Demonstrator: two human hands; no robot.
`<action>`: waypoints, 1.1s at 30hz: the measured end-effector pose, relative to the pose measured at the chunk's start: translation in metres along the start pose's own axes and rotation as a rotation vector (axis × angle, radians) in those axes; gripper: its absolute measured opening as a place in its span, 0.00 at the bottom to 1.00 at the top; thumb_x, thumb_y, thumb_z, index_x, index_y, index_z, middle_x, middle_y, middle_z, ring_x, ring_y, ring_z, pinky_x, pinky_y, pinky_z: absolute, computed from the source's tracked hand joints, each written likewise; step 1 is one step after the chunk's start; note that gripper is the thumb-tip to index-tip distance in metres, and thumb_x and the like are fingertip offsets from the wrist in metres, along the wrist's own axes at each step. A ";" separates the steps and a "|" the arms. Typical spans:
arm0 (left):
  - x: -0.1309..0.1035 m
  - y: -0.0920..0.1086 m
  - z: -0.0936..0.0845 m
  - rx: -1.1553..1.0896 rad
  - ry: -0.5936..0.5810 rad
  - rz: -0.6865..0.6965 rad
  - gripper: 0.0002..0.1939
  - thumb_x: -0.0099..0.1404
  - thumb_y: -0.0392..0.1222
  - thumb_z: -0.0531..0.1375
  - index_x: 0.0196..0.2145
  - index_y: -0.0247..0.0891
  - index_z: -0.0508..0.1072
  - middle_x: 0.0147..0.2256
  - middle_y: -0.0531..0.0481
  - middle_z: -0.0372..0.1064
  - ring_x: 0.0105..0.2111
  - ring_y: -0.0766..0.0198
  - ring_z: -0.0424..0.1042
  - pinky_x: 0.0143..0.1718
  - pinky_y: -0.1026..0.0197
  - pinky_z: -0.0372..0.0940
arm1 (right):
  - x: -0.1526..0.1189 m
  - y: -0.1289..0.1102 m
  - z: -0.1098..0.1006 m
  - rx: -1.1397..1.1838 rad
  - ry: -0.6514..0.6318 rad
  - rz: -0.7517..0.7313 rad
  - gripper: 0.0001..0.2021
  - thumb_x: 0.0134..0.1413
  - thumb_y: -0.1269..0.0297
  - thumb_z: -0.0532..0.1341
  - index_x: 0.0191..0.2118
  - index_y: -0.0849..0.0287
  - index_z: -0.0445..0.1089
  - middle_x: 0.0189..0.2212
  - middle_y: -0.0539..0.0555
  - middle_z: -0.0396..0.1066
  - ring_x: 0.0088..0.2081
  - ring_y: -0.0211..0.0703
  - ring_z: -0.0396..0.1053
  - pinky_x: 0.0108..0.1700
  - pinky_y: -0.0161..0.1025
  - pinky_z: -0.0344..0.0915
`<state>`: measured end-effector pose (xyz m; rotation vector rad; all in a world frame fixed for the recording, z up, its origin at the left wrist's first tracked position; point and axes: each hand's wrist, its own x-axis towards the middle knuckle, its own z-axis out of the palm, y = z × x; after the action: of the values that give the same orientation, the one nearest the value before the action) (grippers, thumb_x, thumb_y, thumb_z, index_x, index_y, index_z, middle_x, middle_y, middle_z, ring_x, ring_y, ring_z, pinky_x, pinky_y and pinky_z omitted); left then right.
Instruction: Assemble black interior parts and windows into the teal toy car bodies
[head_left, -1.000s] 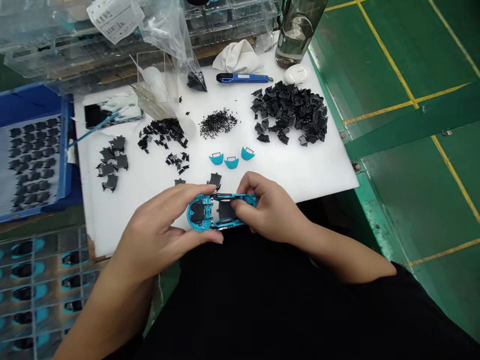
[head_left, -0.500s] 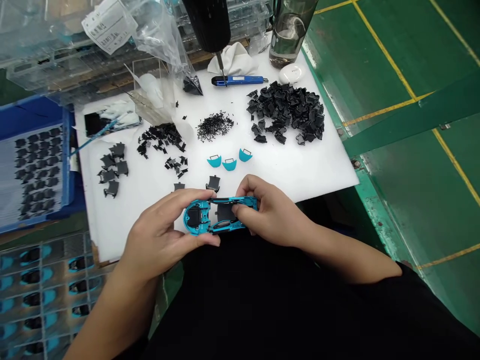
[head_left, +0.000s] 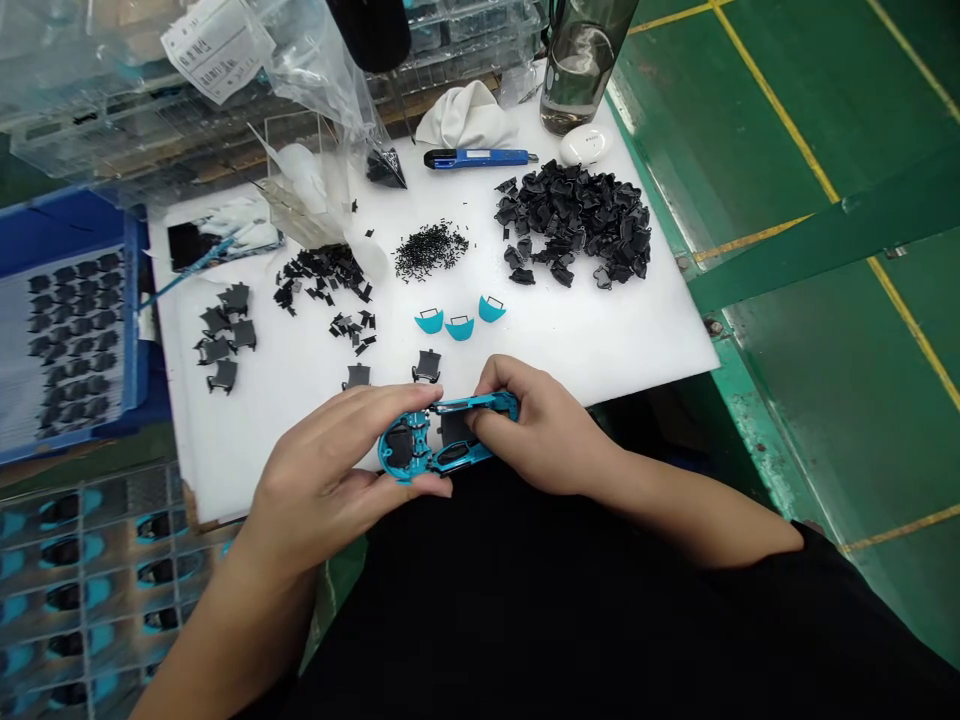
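Note:
Between my hands is a blue toy car body [head_left: 406,447], held above the front edge of the white board. My left hand [head_left: 330,450] is closed on its left end, the thumb below and the fingers above. My right hand [head_left: 536,425] grips the right end, its thumb pressed inside the body on a dark grey panel [head_left: 453,429]. Just beyond my fingers lie two loose dark grey parts, one grey part [head_left: 427,365] and another grey part [head_left: 358,375]. Three small blue pieces with thin black frames, among them a middle blue piece [head_left: 459,328], lie farther back.
On the white board [head_left: 600,335] are a heap of black parts [head_left: 577,225], tiny black pins [head_left: 431,250], a blue cutter [head_left: 480,158] and a bottle [head_left: 581,75]. A black hanging screwdriver [head_left: 373,35] is overhead. A blue tray [head_left: 139,330] and clear compartment trays [head_left: 82,590] stand left.
The car body has shifted slightly right and tilted, its left end lower, with both hands still on it. The hanging screwdriver has swung up and to the left.

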<state>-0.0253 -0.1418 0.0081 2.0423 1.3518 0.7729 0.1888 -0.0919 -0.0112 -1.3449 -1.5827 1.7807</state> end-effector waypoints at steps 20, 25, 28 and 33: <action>0.016 0.023 -0.015 0.161 -0.066 -0.009 0.31 0.56 0.59 0.68 0.55 0.48 0.73 0.44 0.49 0.79 0.42 0.53 0.78 0.49 0.56 0.71 | -0.002 0.006 0.002 0.302 -0.114 0.098 0.07 0.54 0.62 0.61 0.30 0.54 0.60 0.15 0.41 0.58 0.18 0.34 0.56 0.21 0.32 0.51; 0.018 0.032 -0.014 0.204 -0.060 0.008 0.30 0.60 0.58 0.66 0.57 0.47 0.71 0.47 0.50 0.78 0.44 0.54 0.78 0.52 0.56 0.70 | -0.003 0.010 0.000 0.385 -0.161 0.123 0.08 0.56 0.61 0.61 0.32 0.54 0.60 0.15 0.40 0.59 0.17 0.34 0.55 0.19 0.31 0.51; 0.017 0.033 -0.012 0.231 -0.035 0.030 0.29 0.60 0.56 0.67 0.56 0.45 0.71 0.48 0.50 0.77 0.46 0.56 0.77 0.53 0.58 0.69 | -0.002 0.012 0.000 0.395 -0.163 0.120 0.08 0.55 0.62 0.61 0.32 0.54 0.60 0.15 0.40 0.60 0.17 0.33 0.56 0.19 0.30 0.51; 0.016 0.023 -0.013 0.176 -0.049 0.019 0.31 0.57 0.56 0.69 0.56 0.42 0.71 0.48 0.47 0.77 0.46 0.57 0.77 0.51 0.60 0.70 | 0.001 0.014 0.002 0.474 -0.203 0.148 0.07 0.55 0.63 0.61 0.32 0.54 0.60 0.14 0.40 0.59 0.16 0.33 0.55 0.18 0.29 0.50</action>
<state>-0.0156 -0.1326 0.0363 2.1970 1.4184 0.6264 0.1903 -0.0963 -0.0244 -1.1011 -1.0658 2.2615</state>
